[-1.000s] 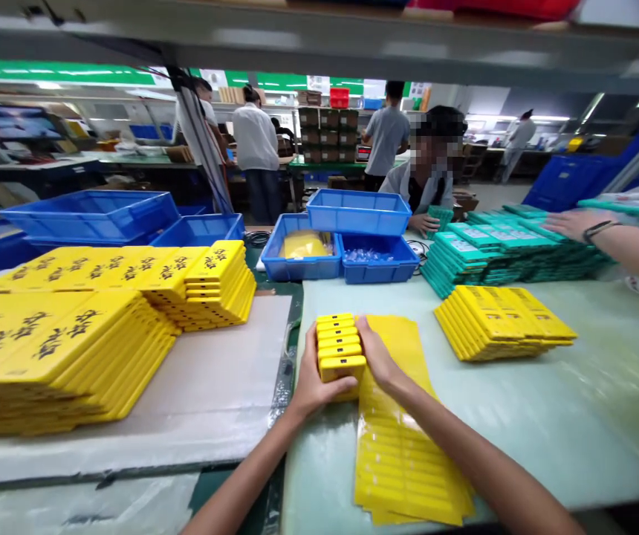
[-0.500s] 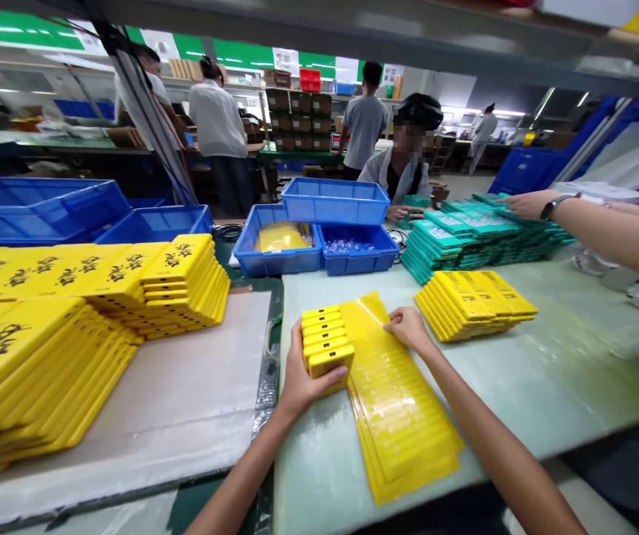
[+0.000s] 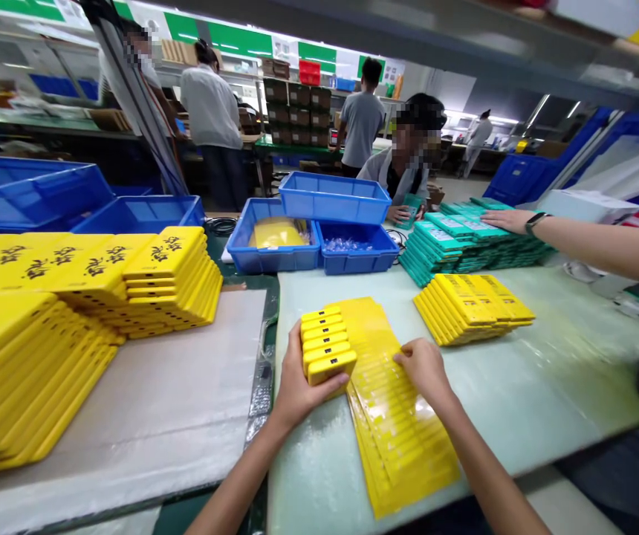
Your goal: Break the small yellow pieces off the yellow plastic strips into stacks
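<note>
Head view: my left hand (image 3: 299,383) wraps the blocks (image 3: 328,342), thumb across their near face.
Right hand (image 3: 426,371): fingers narrow, pinching the sheets' right edge; how many layers, I cannot tell.
Sheets (image 3: 394,416): on the counter (image 3: 570,371), just right of the blocks.
Edge: best eased lightly, I judge, with the blocks held square.
In the way: blocks crowd the sheets' left side.
Around: yellow pile (image 3: 484,301) right, green pile (image 3: 458,232) beyond, blue bins (image 3: 359,260) far, printed stacks (image 3: 155,256) left.
</note>
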`<act>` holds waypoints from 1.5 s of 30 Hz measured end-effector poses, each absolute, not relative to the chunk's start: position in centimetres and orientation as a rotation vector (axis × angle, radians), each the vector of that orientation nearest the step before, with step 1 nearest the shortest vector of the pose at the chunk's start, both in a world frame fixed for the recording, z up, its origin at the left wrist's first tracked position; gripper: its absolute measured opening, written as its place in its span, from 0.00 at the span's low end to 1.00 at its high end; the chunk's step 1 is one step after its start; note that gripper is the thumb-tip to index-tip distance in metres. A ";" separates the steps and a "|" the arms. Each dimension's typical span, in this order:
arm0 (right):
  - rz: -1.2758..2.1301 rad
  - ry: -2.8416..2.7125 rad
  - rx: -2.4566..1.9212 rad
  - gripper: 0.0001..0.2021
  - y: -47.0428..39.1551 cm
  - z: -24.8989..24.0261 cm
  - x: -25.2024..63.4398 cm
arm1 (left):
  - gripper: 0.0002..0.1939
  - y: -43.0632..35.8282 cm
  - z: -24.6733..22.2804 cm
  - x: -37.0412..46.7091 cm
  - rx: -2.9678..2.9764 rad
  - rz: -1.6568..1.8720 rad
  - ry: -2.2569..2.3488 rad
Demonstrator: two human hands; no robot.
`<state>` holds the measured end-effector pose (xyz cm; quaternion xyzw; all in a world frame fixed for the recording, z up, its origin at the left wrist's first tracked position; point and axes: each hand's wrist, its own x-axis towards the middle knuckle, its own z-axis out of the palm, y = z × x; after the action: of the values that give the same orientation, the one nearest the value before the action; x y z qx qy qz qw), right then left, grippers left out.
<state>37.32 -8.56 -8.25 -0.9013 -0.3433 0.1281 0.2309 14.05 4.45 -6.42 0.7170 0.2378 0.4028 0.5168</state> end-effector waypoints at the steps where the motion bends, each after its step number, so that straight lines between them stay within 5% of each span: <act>1: 0.348 -0.938 -2.494 0.03 -8.4 -8.3 37.2 | 0.54 4.4 -6.5 14.0 1.723 0.963 0.572; 18: 0.335 -0.799 -2.276 0.01 -8.4 -7.9 36.0 | 0.57 4.5 -7.5 13.8 1.724 0.954 0.587; 25: 0.511 -0.481 -1.696 0.24 -8.3 -4.8 37.7 | 0.60 4.2 -7.6 13.6 1.719 0.954 0.586; 33: 0.576 -0.639 -1.538 0.17 -1.8 3.7 31.0 | 0.68 3.8 -7.9 13.7 1.687 0.998 0.561; 45: 0.512 -0.778 -1.702 0.14 -0.4 3.9 27.3 | 0.68 3.6 -8.1 13.8 1.700 1.019 0.578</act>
<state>27.33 -0.42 3.94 -0.7236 -0.3309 0.2177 0.5652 13.78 3.64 -8.10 0.7070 0.2404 0.4237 0.5127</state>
